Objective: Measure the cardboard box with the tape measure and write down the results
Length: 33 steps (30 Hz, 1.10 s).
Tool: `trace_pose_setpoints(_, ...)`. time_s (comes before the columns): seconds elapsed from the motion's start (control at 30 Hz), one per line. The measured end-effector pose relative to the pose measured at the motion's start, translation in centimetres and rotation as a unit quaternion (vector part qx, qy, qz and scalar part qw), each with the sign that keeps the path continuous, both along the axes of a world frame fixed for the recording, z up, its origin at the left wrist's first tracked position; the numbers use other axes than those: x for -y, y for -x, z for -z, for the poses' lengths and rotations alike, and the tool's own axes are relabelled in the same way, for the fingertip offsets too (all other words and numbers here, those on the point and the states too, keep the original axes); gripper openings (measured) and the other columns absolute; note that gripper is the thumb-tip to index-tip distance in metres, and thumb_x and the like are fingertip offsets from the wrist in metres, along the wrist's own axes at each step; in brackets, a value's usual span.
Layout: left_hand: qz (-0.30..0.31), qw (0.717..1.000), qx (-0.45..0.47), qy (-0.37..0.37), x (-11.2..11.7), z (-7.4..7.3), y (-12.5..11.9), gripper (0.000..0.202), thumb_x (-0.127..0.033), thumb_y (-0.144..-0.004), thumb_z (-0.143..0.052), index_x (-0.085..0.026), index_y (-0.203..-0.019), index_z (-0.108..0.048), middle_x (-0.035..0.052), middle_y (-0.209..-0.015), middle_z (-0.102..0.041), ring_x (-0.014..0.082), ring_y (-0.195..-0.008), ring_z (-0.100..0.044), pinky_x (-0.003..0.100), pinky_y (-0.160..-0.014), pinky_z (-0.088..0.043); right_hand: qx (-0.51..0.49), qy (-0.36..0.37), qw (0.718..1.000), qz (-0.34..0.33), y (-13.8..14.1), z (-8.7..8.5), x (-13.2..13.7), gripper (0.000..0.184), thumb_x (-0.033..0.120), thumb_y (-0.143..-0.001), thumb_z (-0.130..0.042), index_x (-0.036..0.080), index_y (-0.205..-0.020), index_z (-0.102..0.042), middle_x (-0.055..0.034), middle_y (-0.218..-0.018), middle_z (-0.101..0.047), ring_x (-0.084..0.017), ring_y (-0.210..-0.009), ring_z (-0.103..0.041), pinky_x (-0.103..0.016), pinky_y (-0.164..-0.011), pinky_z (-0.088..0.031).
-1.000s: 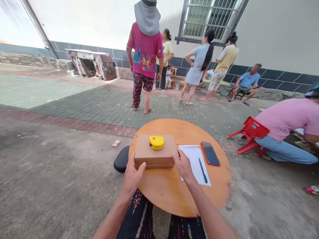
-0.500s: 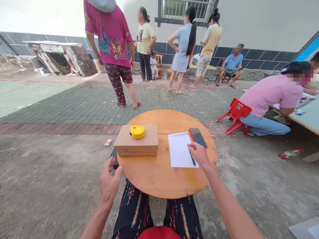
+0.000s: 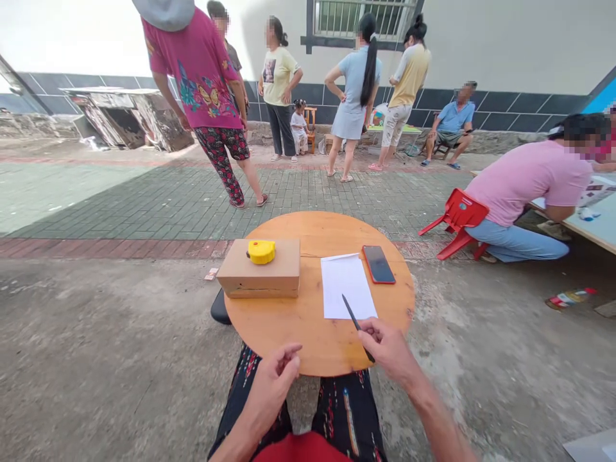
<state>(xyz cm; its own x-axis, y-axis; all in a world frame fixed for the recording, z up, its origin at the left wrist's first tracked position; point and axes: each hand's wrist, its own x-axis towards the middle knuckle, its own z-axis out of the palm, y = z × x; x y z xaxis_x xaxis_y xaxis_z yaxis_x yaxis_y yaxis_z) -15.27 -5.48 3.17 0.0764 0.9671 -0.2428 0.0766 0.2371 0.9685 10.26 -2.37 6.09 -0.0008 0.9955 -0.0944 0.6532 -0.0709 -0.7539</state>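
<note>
My right hand [image 3: 382, 346] pinches a black pen [image 3: 353, 312] by its middle, near the front edge of the round wooden table [image 3: 312, 333]. The pen slants, its far end over the lower part of a white sheet of paper [image 3: 344, 285]. My left hand [image 3: 279, 375] hovers at the table's near edge, empty, with thumb and fingers apart and loosely bent. Beyond it, a yellow tape measure [image 3: 262, 252] rests on top of a closed brown cardboard box [image 3: 260, 282]. Right of the paper lies a phone [image 3: 379, 264] with a red edge, screen up.
Several people stand on the paving ahead. A person in a pink shirt [image 3: 524, 167] sits on a red plastic chair [image 3: 464, 215] by another table [image 3: 591, 218] at right. A bottle [image 3: 570, 298] lies on the concrete, and a dark object [image 3: 220, 309] is left of my table.
My right hand has lifted the pen off the paper and drawn it towards me. The left hand has moved right, to the table's near edge. Another person shows behind the one in magenta.
</note>
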Motion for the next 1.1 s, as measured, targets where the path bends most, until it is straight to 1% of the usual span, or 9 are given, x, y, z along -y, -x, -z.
trace_pose_setpoints(0.1, 0.057, 0.988, 0.130, 0.065, 0.2, -1.2, -2.1, 0.050, -0.049, -0.078, -0.070, -0.014, -0.111, -0.061, -0.0037, -0.067, -0.058, 0.0084, -0.055, -0.049, 0.021, -0.059, -0.039, -0.149, 0.045, 0.984, -0.091, 3.3, 0.1, 4.8, 0.026, 0.021, -0.081, -0.053, 0.019, -0.104, -0.062, 0.0054, -0.064, -0.054, -0.011, -0.054, -0.049, -0.022, -0.052, -0.037)
trace_pose_setpoints(0.2, 0.078, 0.965, 0.228, 0.108, 0.3, -1.9, -2.9, 0.037, -0.049, -0.079, -0.070, -0.014, -0.083, -0.058, -0.0059, -0.057, -0.051, 0.0052, -0.047, -0.042, 0.019, -0.051, -0.033, -0.223, 0.037, 0.968, -0.111, 5.6, 0.6, 7.6, 0.025, 0.016, -0.077, -0.053, 0.020, -0.101, -0.058, 0.0074, -0.062, -0.045, -0.010, -0.053, -0.044, -0.021, -0.052, -0.036)
trace_pose_setpoints(0.47, 0.102, 0.930, 0.299, 0.188, 1.5, -2.5, -2.8, 0.041, -0.047, -0.069, -0.079, -0.014, -0.076, -0.058, -0.0039, -0.055, -0.053, 0.0046, -0.040, -0.039, 0.018, -0.038, -0.028, -0.220, 0.009, 0.962, -0.163, 5.9, -0.2, 8.5, 0.014, 0.012, -0.081, -0.053, 0.022, -0.090, -0.055, 0.0050, -0.065, -0.054, -0.011, -0.057, -0.050, -0.022, -0.056, -0.041)
trace_pose_setpoints(0.57, 0.086, 0.912, 0.338, 0.217, 1.6, -2.3, -3.1, 0.039, -0.044, -0.068, -0.081, -0.013, -0.075, -0.058, -0.0045, -0.053, -0.052, 0.0045, -0.040, -0.039, 0.017, -0.038, -0.026, -0.295, 0.007, 0.940, -0.169, 5.5, -0.1, 8.6, 0.016, 0.019, -0.093, -0.043, 0.024, -0.103, -0.055, 0.0024, -0.071, -0.061, -0.012, -0.057, -0.056, -0.022, -0.056, -0.046)
trace_pose_setpoints(0.7, 0.086, 0.876, 0.383, 0.280, 1.6, -2.0, -4.1, 0.039, -0.041, -0.065, -0.083, -0.013, -0.068, -0.055, -0.0046, -0.053, -0.050, 0.0035, -0.040, -0.040, 0.017, -0.039, -0.023, -0.204, -0.163, 0.952, -0.160, 4.8, 0.6, 8.6, 0.032, 0.016, -0.095, -0.043, 0.026, -0.123, -0.054, -0.0046, -0.090, -0.066, -0.015, -0.070, -0.064, -0.026, -0.063, -0.053)
trace_pose_setpoints(0.83, 0.087, 0.857, 0.390, 0.325, 1.8, -1.7, -5.7, 0.044, -0.042, -0.059, -0.087, -0.014, -0.068, -0.054, -0.0068, -0.052, -0.047, 0.0021, -0.039, -0.039, 0.015, -0.040, -0.020, -0.032, -0.324, 0.930, -0.171, 4.7, 1.1, 8.5, 0.045, 0.011, -0.088, -0.054, 0.022, -0.132, -0.054, -0.0097, -0.090, -0.068, -0.021, -0.075, -0.065, -0.033, -0.064, -0.055)
trace_pose_setpoints(0.93, 0.083, 0.877, 0.359, 0.308, 1.8, -1.4, -6.5, 0.048, -0.051, -0.059, -0.084, -0.015, -0.070, -0.054, -0.0070, -0.051, -0.046, 0.0027, -0.039, -0.038, 0.015, -0.040, -0.022, -0.003, -0.352, 0.926, -0.136, 4.8, 1.2, 8.5, 0.046, 0.011, -0.089, -0.053, 0.019, -0.135, -0.053, -0.0109, -0.090, -0.071, -0.022, -0.075, -0.067, -0.033, -0.063, -0.056)
trace_pose_setpoints(1.03, 0.096, 0.937, 0.254, 0.218, 1.2, -1.0, -6.6, 0.049, -0.063, -0.073, -0.067, -0.015, -0.068, -0.056, -0.0050, -0.049, -0.047, 0.0061, -0.040, -0.038, 0.019, -0.041, -0.027, -0.063, -0.347, 0.933, -0.073, 4.4, 1.3, 8.3, 0.040, 0.010, -0.091, -0.050, 0.021, -0.128, -0.058, -0.0096, -0.100, -0.073, -0.021, -0.085, -0.071, -0.032, -0.073, -0.059)
trace_pose_setpoints(1.1, 0.093, 0.982, 0.124, 0.109, 0.5, -0.6, -6.2, 0.043, -0.056, -0.082, -0.058, -0.015, -0.069, -0.059, -0.0023, -0.055, -0.052, 0.0092, -0.048, -0.045, 0.022, -0.048, -0.034, -0.110, -0.307, 0.945, 0.003, 3.8, 1.3, 8.0, 0.028, 0.014, -0.092, -0.052, 0.023, -0.116, -0.062, -0.0061, -0.096, -0.076, -0.019, -0.082, -0.073, -0.028, -0.073, -0.059)
